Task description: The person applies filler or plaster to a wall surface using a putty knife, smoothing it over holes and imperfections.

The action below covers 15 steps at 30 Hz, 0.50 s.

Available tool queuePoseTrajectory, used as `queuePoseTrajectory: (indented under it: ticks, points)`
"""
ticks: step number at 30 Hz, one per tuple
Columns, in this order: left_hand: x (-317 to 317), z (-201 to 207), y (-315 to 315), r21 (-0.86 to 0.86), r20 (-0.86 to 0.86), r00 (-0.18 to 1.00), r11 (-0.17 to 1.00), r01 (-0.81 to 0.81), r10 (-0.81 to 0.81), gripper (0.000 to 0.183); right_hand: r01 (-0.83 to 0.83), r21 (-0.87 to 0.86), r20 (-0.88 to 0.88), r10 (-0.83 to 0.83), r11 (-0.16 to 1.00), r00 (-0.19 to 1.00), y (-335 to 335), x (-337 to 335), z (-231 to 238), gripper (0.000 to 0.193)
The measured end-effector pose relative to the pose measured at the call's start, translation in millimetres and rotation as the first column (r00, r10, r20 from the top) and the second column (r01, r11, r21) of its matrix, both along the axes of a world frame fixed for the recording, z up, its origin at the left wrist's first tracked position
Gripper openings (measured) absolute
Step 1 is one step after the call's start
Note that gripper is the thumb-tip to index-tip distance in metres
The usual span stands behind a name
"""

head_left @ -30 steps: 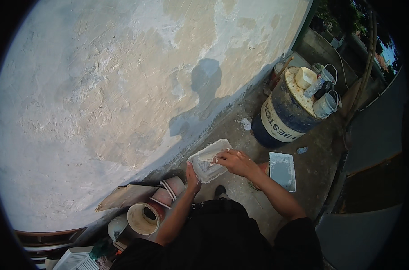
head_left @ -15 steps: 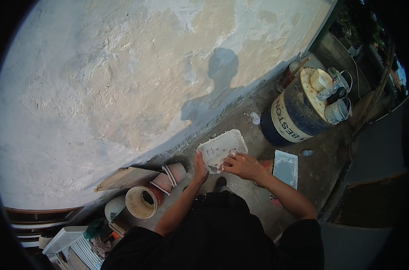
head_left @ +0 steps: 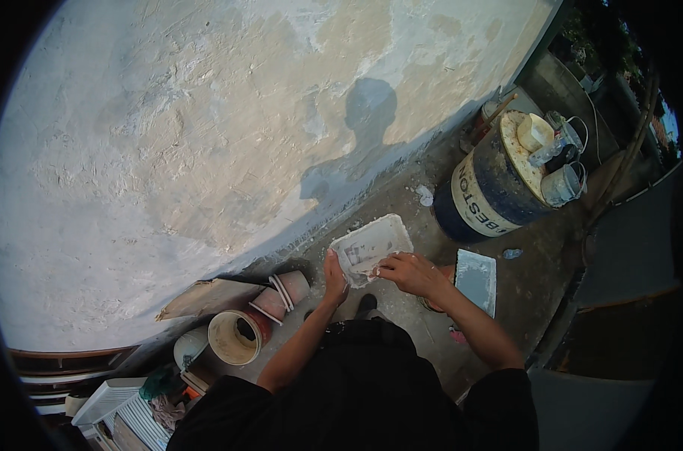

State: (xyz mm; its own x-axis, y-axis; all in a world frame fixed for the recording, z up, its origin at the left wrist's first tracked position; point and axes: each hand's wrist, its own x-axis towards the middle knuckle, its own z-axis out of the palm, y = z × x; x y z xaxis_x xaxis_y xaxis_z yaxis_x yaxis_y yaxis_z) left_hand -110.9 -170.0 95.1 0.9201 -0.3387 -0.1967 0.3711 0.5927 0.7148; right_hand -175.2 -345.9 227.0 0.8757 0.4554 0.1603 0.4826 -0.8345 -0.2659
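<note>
A shallow white rectangular tray [head_left: 374, 239], crusted with white paste along its rim, is held in front of me above the floor. My left hand [head_left: 334, 278] grips its left side, the thumb upright along the outside and the other fingers partly hidden beneath. At the near right part of the rim is my right hand [head_left: 412, 272], its fingers bent and drawn together, with white smears on the fingertips. Whether a bit of paste is pinched there cannot be made out.
A rough, patchy plastered wall [head_left: 206, 135] rises ahead. On the right stands a blue-and-cream drum [head_left: 484, 188] topped with small pails. A paste-edged grey board [head_left: 477, 282] lies right of my hand. Stacked buckets [head_left: 281, 297] and an open bucket [head_left: 234, 338] sit to the left.
My right hand's fingers have slid from inside the tray onto its near rim and closed together. The left hand keeps its grip; the tray has barely shifted.
</note>
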Motion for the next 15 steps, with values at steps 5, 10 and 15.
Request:
queuePoseTrajectory:
  ticks: [5, 10, 15]
  points:
    - [1.9, -19.7, 2.3, 0.119, 0.098, 0.994, 0.993, 0.025, -0.037, 0.046, -0.021, -0.004, 0.116, 0.021, 1.0, 0.993, 2.9, 10.6, 14.6, 0.02]
    - [3.8, -20.3, 3.0, 0.149, 0.091, 0.995, 0.988, 0.029, -0.043, 0.046, -0.147, -0.223, 0.179, 0.189, 0.964, 0.966, 13.6, 17.1, 18.1, 0.016]
    - [1.8, -15.0, 2.0, 0.091, 0.049, 0.998, 0.996, 0.027, -0.032, 0.046, -0.25, -0.291, 0.158, 0.304, 0.924, 0.94, 13.1, 6.2, 14.1, 0.017]
